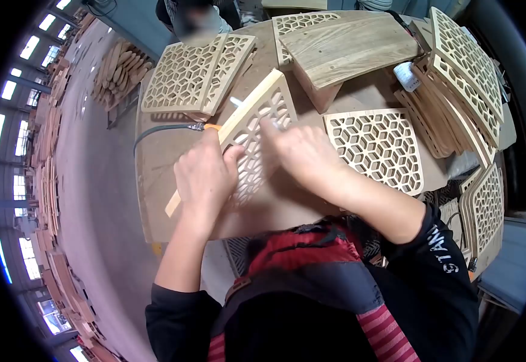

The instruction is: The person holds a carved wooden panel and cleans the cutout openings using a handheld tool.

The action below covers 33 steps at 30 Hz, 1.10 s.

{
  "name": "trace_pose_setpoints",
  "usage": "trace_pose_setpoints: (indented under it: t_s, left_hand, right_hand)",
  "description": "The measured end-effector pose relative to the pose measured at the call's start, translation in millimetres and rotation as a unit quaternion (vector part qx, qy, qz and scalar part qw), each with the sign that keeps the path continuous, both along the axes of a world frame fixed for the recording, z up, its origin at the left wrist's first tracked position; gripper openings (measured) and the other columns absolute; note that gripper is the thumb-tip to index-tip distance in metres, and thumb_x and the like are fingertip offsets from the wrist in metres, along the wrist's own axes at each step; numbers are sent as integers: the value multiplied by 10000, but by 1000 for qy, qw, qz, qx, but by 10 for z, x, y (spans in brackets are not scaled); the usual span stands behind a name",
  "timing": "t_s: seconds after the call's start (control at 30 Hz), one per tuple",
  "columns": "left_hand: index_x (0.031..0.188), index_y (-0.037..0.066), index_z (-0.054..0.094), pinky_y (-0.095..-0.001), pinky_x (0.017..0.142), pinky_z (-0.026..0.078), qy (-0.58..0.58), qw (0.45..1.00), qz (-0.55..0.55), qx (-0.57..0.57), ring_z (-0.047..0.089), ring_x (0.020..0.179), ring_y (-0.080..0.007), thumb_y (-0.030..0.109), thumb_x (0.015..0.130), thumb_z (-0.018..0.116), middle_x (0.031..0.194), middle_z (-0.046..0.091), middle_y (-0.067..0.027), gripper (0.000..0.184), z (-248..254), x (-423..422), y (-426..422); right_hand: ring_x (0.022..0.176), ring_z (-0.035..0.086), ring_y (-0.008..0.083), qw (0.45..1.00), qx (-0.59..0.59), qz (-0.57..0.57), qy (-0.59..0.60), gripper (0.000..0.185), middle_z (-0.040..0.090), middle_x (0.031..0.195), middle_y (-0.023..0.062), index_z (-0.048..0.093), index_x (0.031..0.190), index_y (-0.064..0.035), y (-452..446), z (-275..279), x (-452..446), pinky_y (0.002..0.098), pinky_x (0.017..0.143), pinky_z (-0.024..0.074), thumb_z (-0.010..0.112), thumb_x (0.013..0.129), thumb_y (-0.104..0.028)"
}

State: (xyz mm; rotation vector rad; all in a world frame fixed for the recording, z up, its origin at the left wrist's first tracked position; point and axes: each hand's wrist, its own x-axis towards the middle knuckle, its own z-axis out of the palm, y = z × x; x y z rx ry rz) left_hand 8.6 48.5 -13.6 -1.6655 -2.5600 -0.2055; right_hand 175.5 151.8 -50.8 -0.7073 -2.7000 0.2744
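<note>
1. Broad brown worktable: bears nearly everything here; another person is at the far edge, partly cut off.
2. Thick, pale-brown wooden board: raised on a wooden support, far side of table.
3. Tall stack of pale wooden lattice panels on R, w/ curved brown wooden pcs beside it; smaller stack of lattice panels far L. Can't tell which stack is finished, so no count of done vs. left.
4. Pale wooden lattice panel w/ a thick straight edge: the pc being worked, tilted up over the table, btw. both hands. Looks mid-job, as a judgement; lattice is already cut thru, surface finish too blurred to judge.
5. Flat pale wooden lattice panel: lies alone, just R of the right hand, untouched; done or waiting, can't tell.
6. R hand: at the panel's face, thumb blurred; grip unclear.
7. L hand: closed round the thick edge, thumb on lattice side.
8. Dark hose w/ orange end: on table, just beyond L hand.
</note>
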Motion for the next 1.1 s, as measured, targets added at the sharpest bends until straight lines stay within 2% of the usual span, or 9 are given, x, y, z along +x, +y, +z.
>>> trace_pose_setpoints:
  t_s: [0.2,0.23,0.3,0.53,0.63,0.7,0.83,0.9,1.1]
  left_hand:
    - [948,18,579,-493,638,541,-2,1000,-9,-1,683,689,-404,357,861,724,731,681,-206,379,12,-49,31]
    - [945,17,580,-493,635,541,5,1000,-14,6,684,686,-402,357,859,726,728,681,-206,381,-4,-26,16]
    - [942,15,581,-493,630,541,8,1000,-20,5,684,677,-401,356,856,729,723,680,-204,381,0,16,12]
    - [912,13,603,-491,626,545,5,1000,-23,16,684,667,-400,324,847,734,720,679,-208,345,8,13,21]
    - [937,11,610,-501,639,542,-6,1000,-19,20,681,685,-412,321,849,735,736,681,-211,346,21,43,24]
    - [956,17,615,-505,650,539,-20,1000,-15,12,679,698,-418,322,851,738,745,682,-211,346,49,45,43]
    - [986,34,624,-507,658,535,-28,1000,-7,3,673,711,-425,333,852,744,755,683,-209,349,59,15,43]
    - [1018,38,632,-510,659,528,-29,999,10,-13,673,716,-424,347,855,741,759,685,-209,367,76,-12,72]
    - [1125,55,644,-521,708,520,-49,997,29,-50,674,760,-431,344,863,733,771,693,-201,400,147,-1,117]
  right_hand:
    - [597,695,316,998,-31,-13,-60,452,665,659,158,565,1317,51,-55,269,348,427,515,551,527,872,-16]
    - [576,649,352,998,-64,-11,-13,734,630,627,176,430,1515,-111,-25,177,245,468,541,535,562,803,10]
    - [575,645,355,998,-3,-9,66,767,624,619,180,416,1526,-121,16,-92,-56,456,540,535,569,786,11]
    - [622,684,347,996,-46,-6,-78,509,661,679,187,563,1334,2,-28,302,465,442,523,539,552,826,-6]
    - [628,686,355,998,-16,-4,53,544,661,680,197,501,1388,13,-3,-50,111,449,525,541,529,844,0]
    - [631,687,365,1000,-17,-9,10,667,655,675,218,322,1504,-19,-75,-123,50,471,550,552,514,865,-6]
    - [682,699,376,986,-160,-5,-39,629,678,762,257,546,1415,-101,-100,298,781,475,615,555,571,802,38]
    - [719,707,355,959,-262,1,-111,466,707,867,238,658,1281,-54,8,381,1181,434,631,547,592,827,33]
    - [682,607,150,895,-411,-54,165,358,709,881,129,639,1288,-8,99,66,1141,304,649,499,571,937,-20]
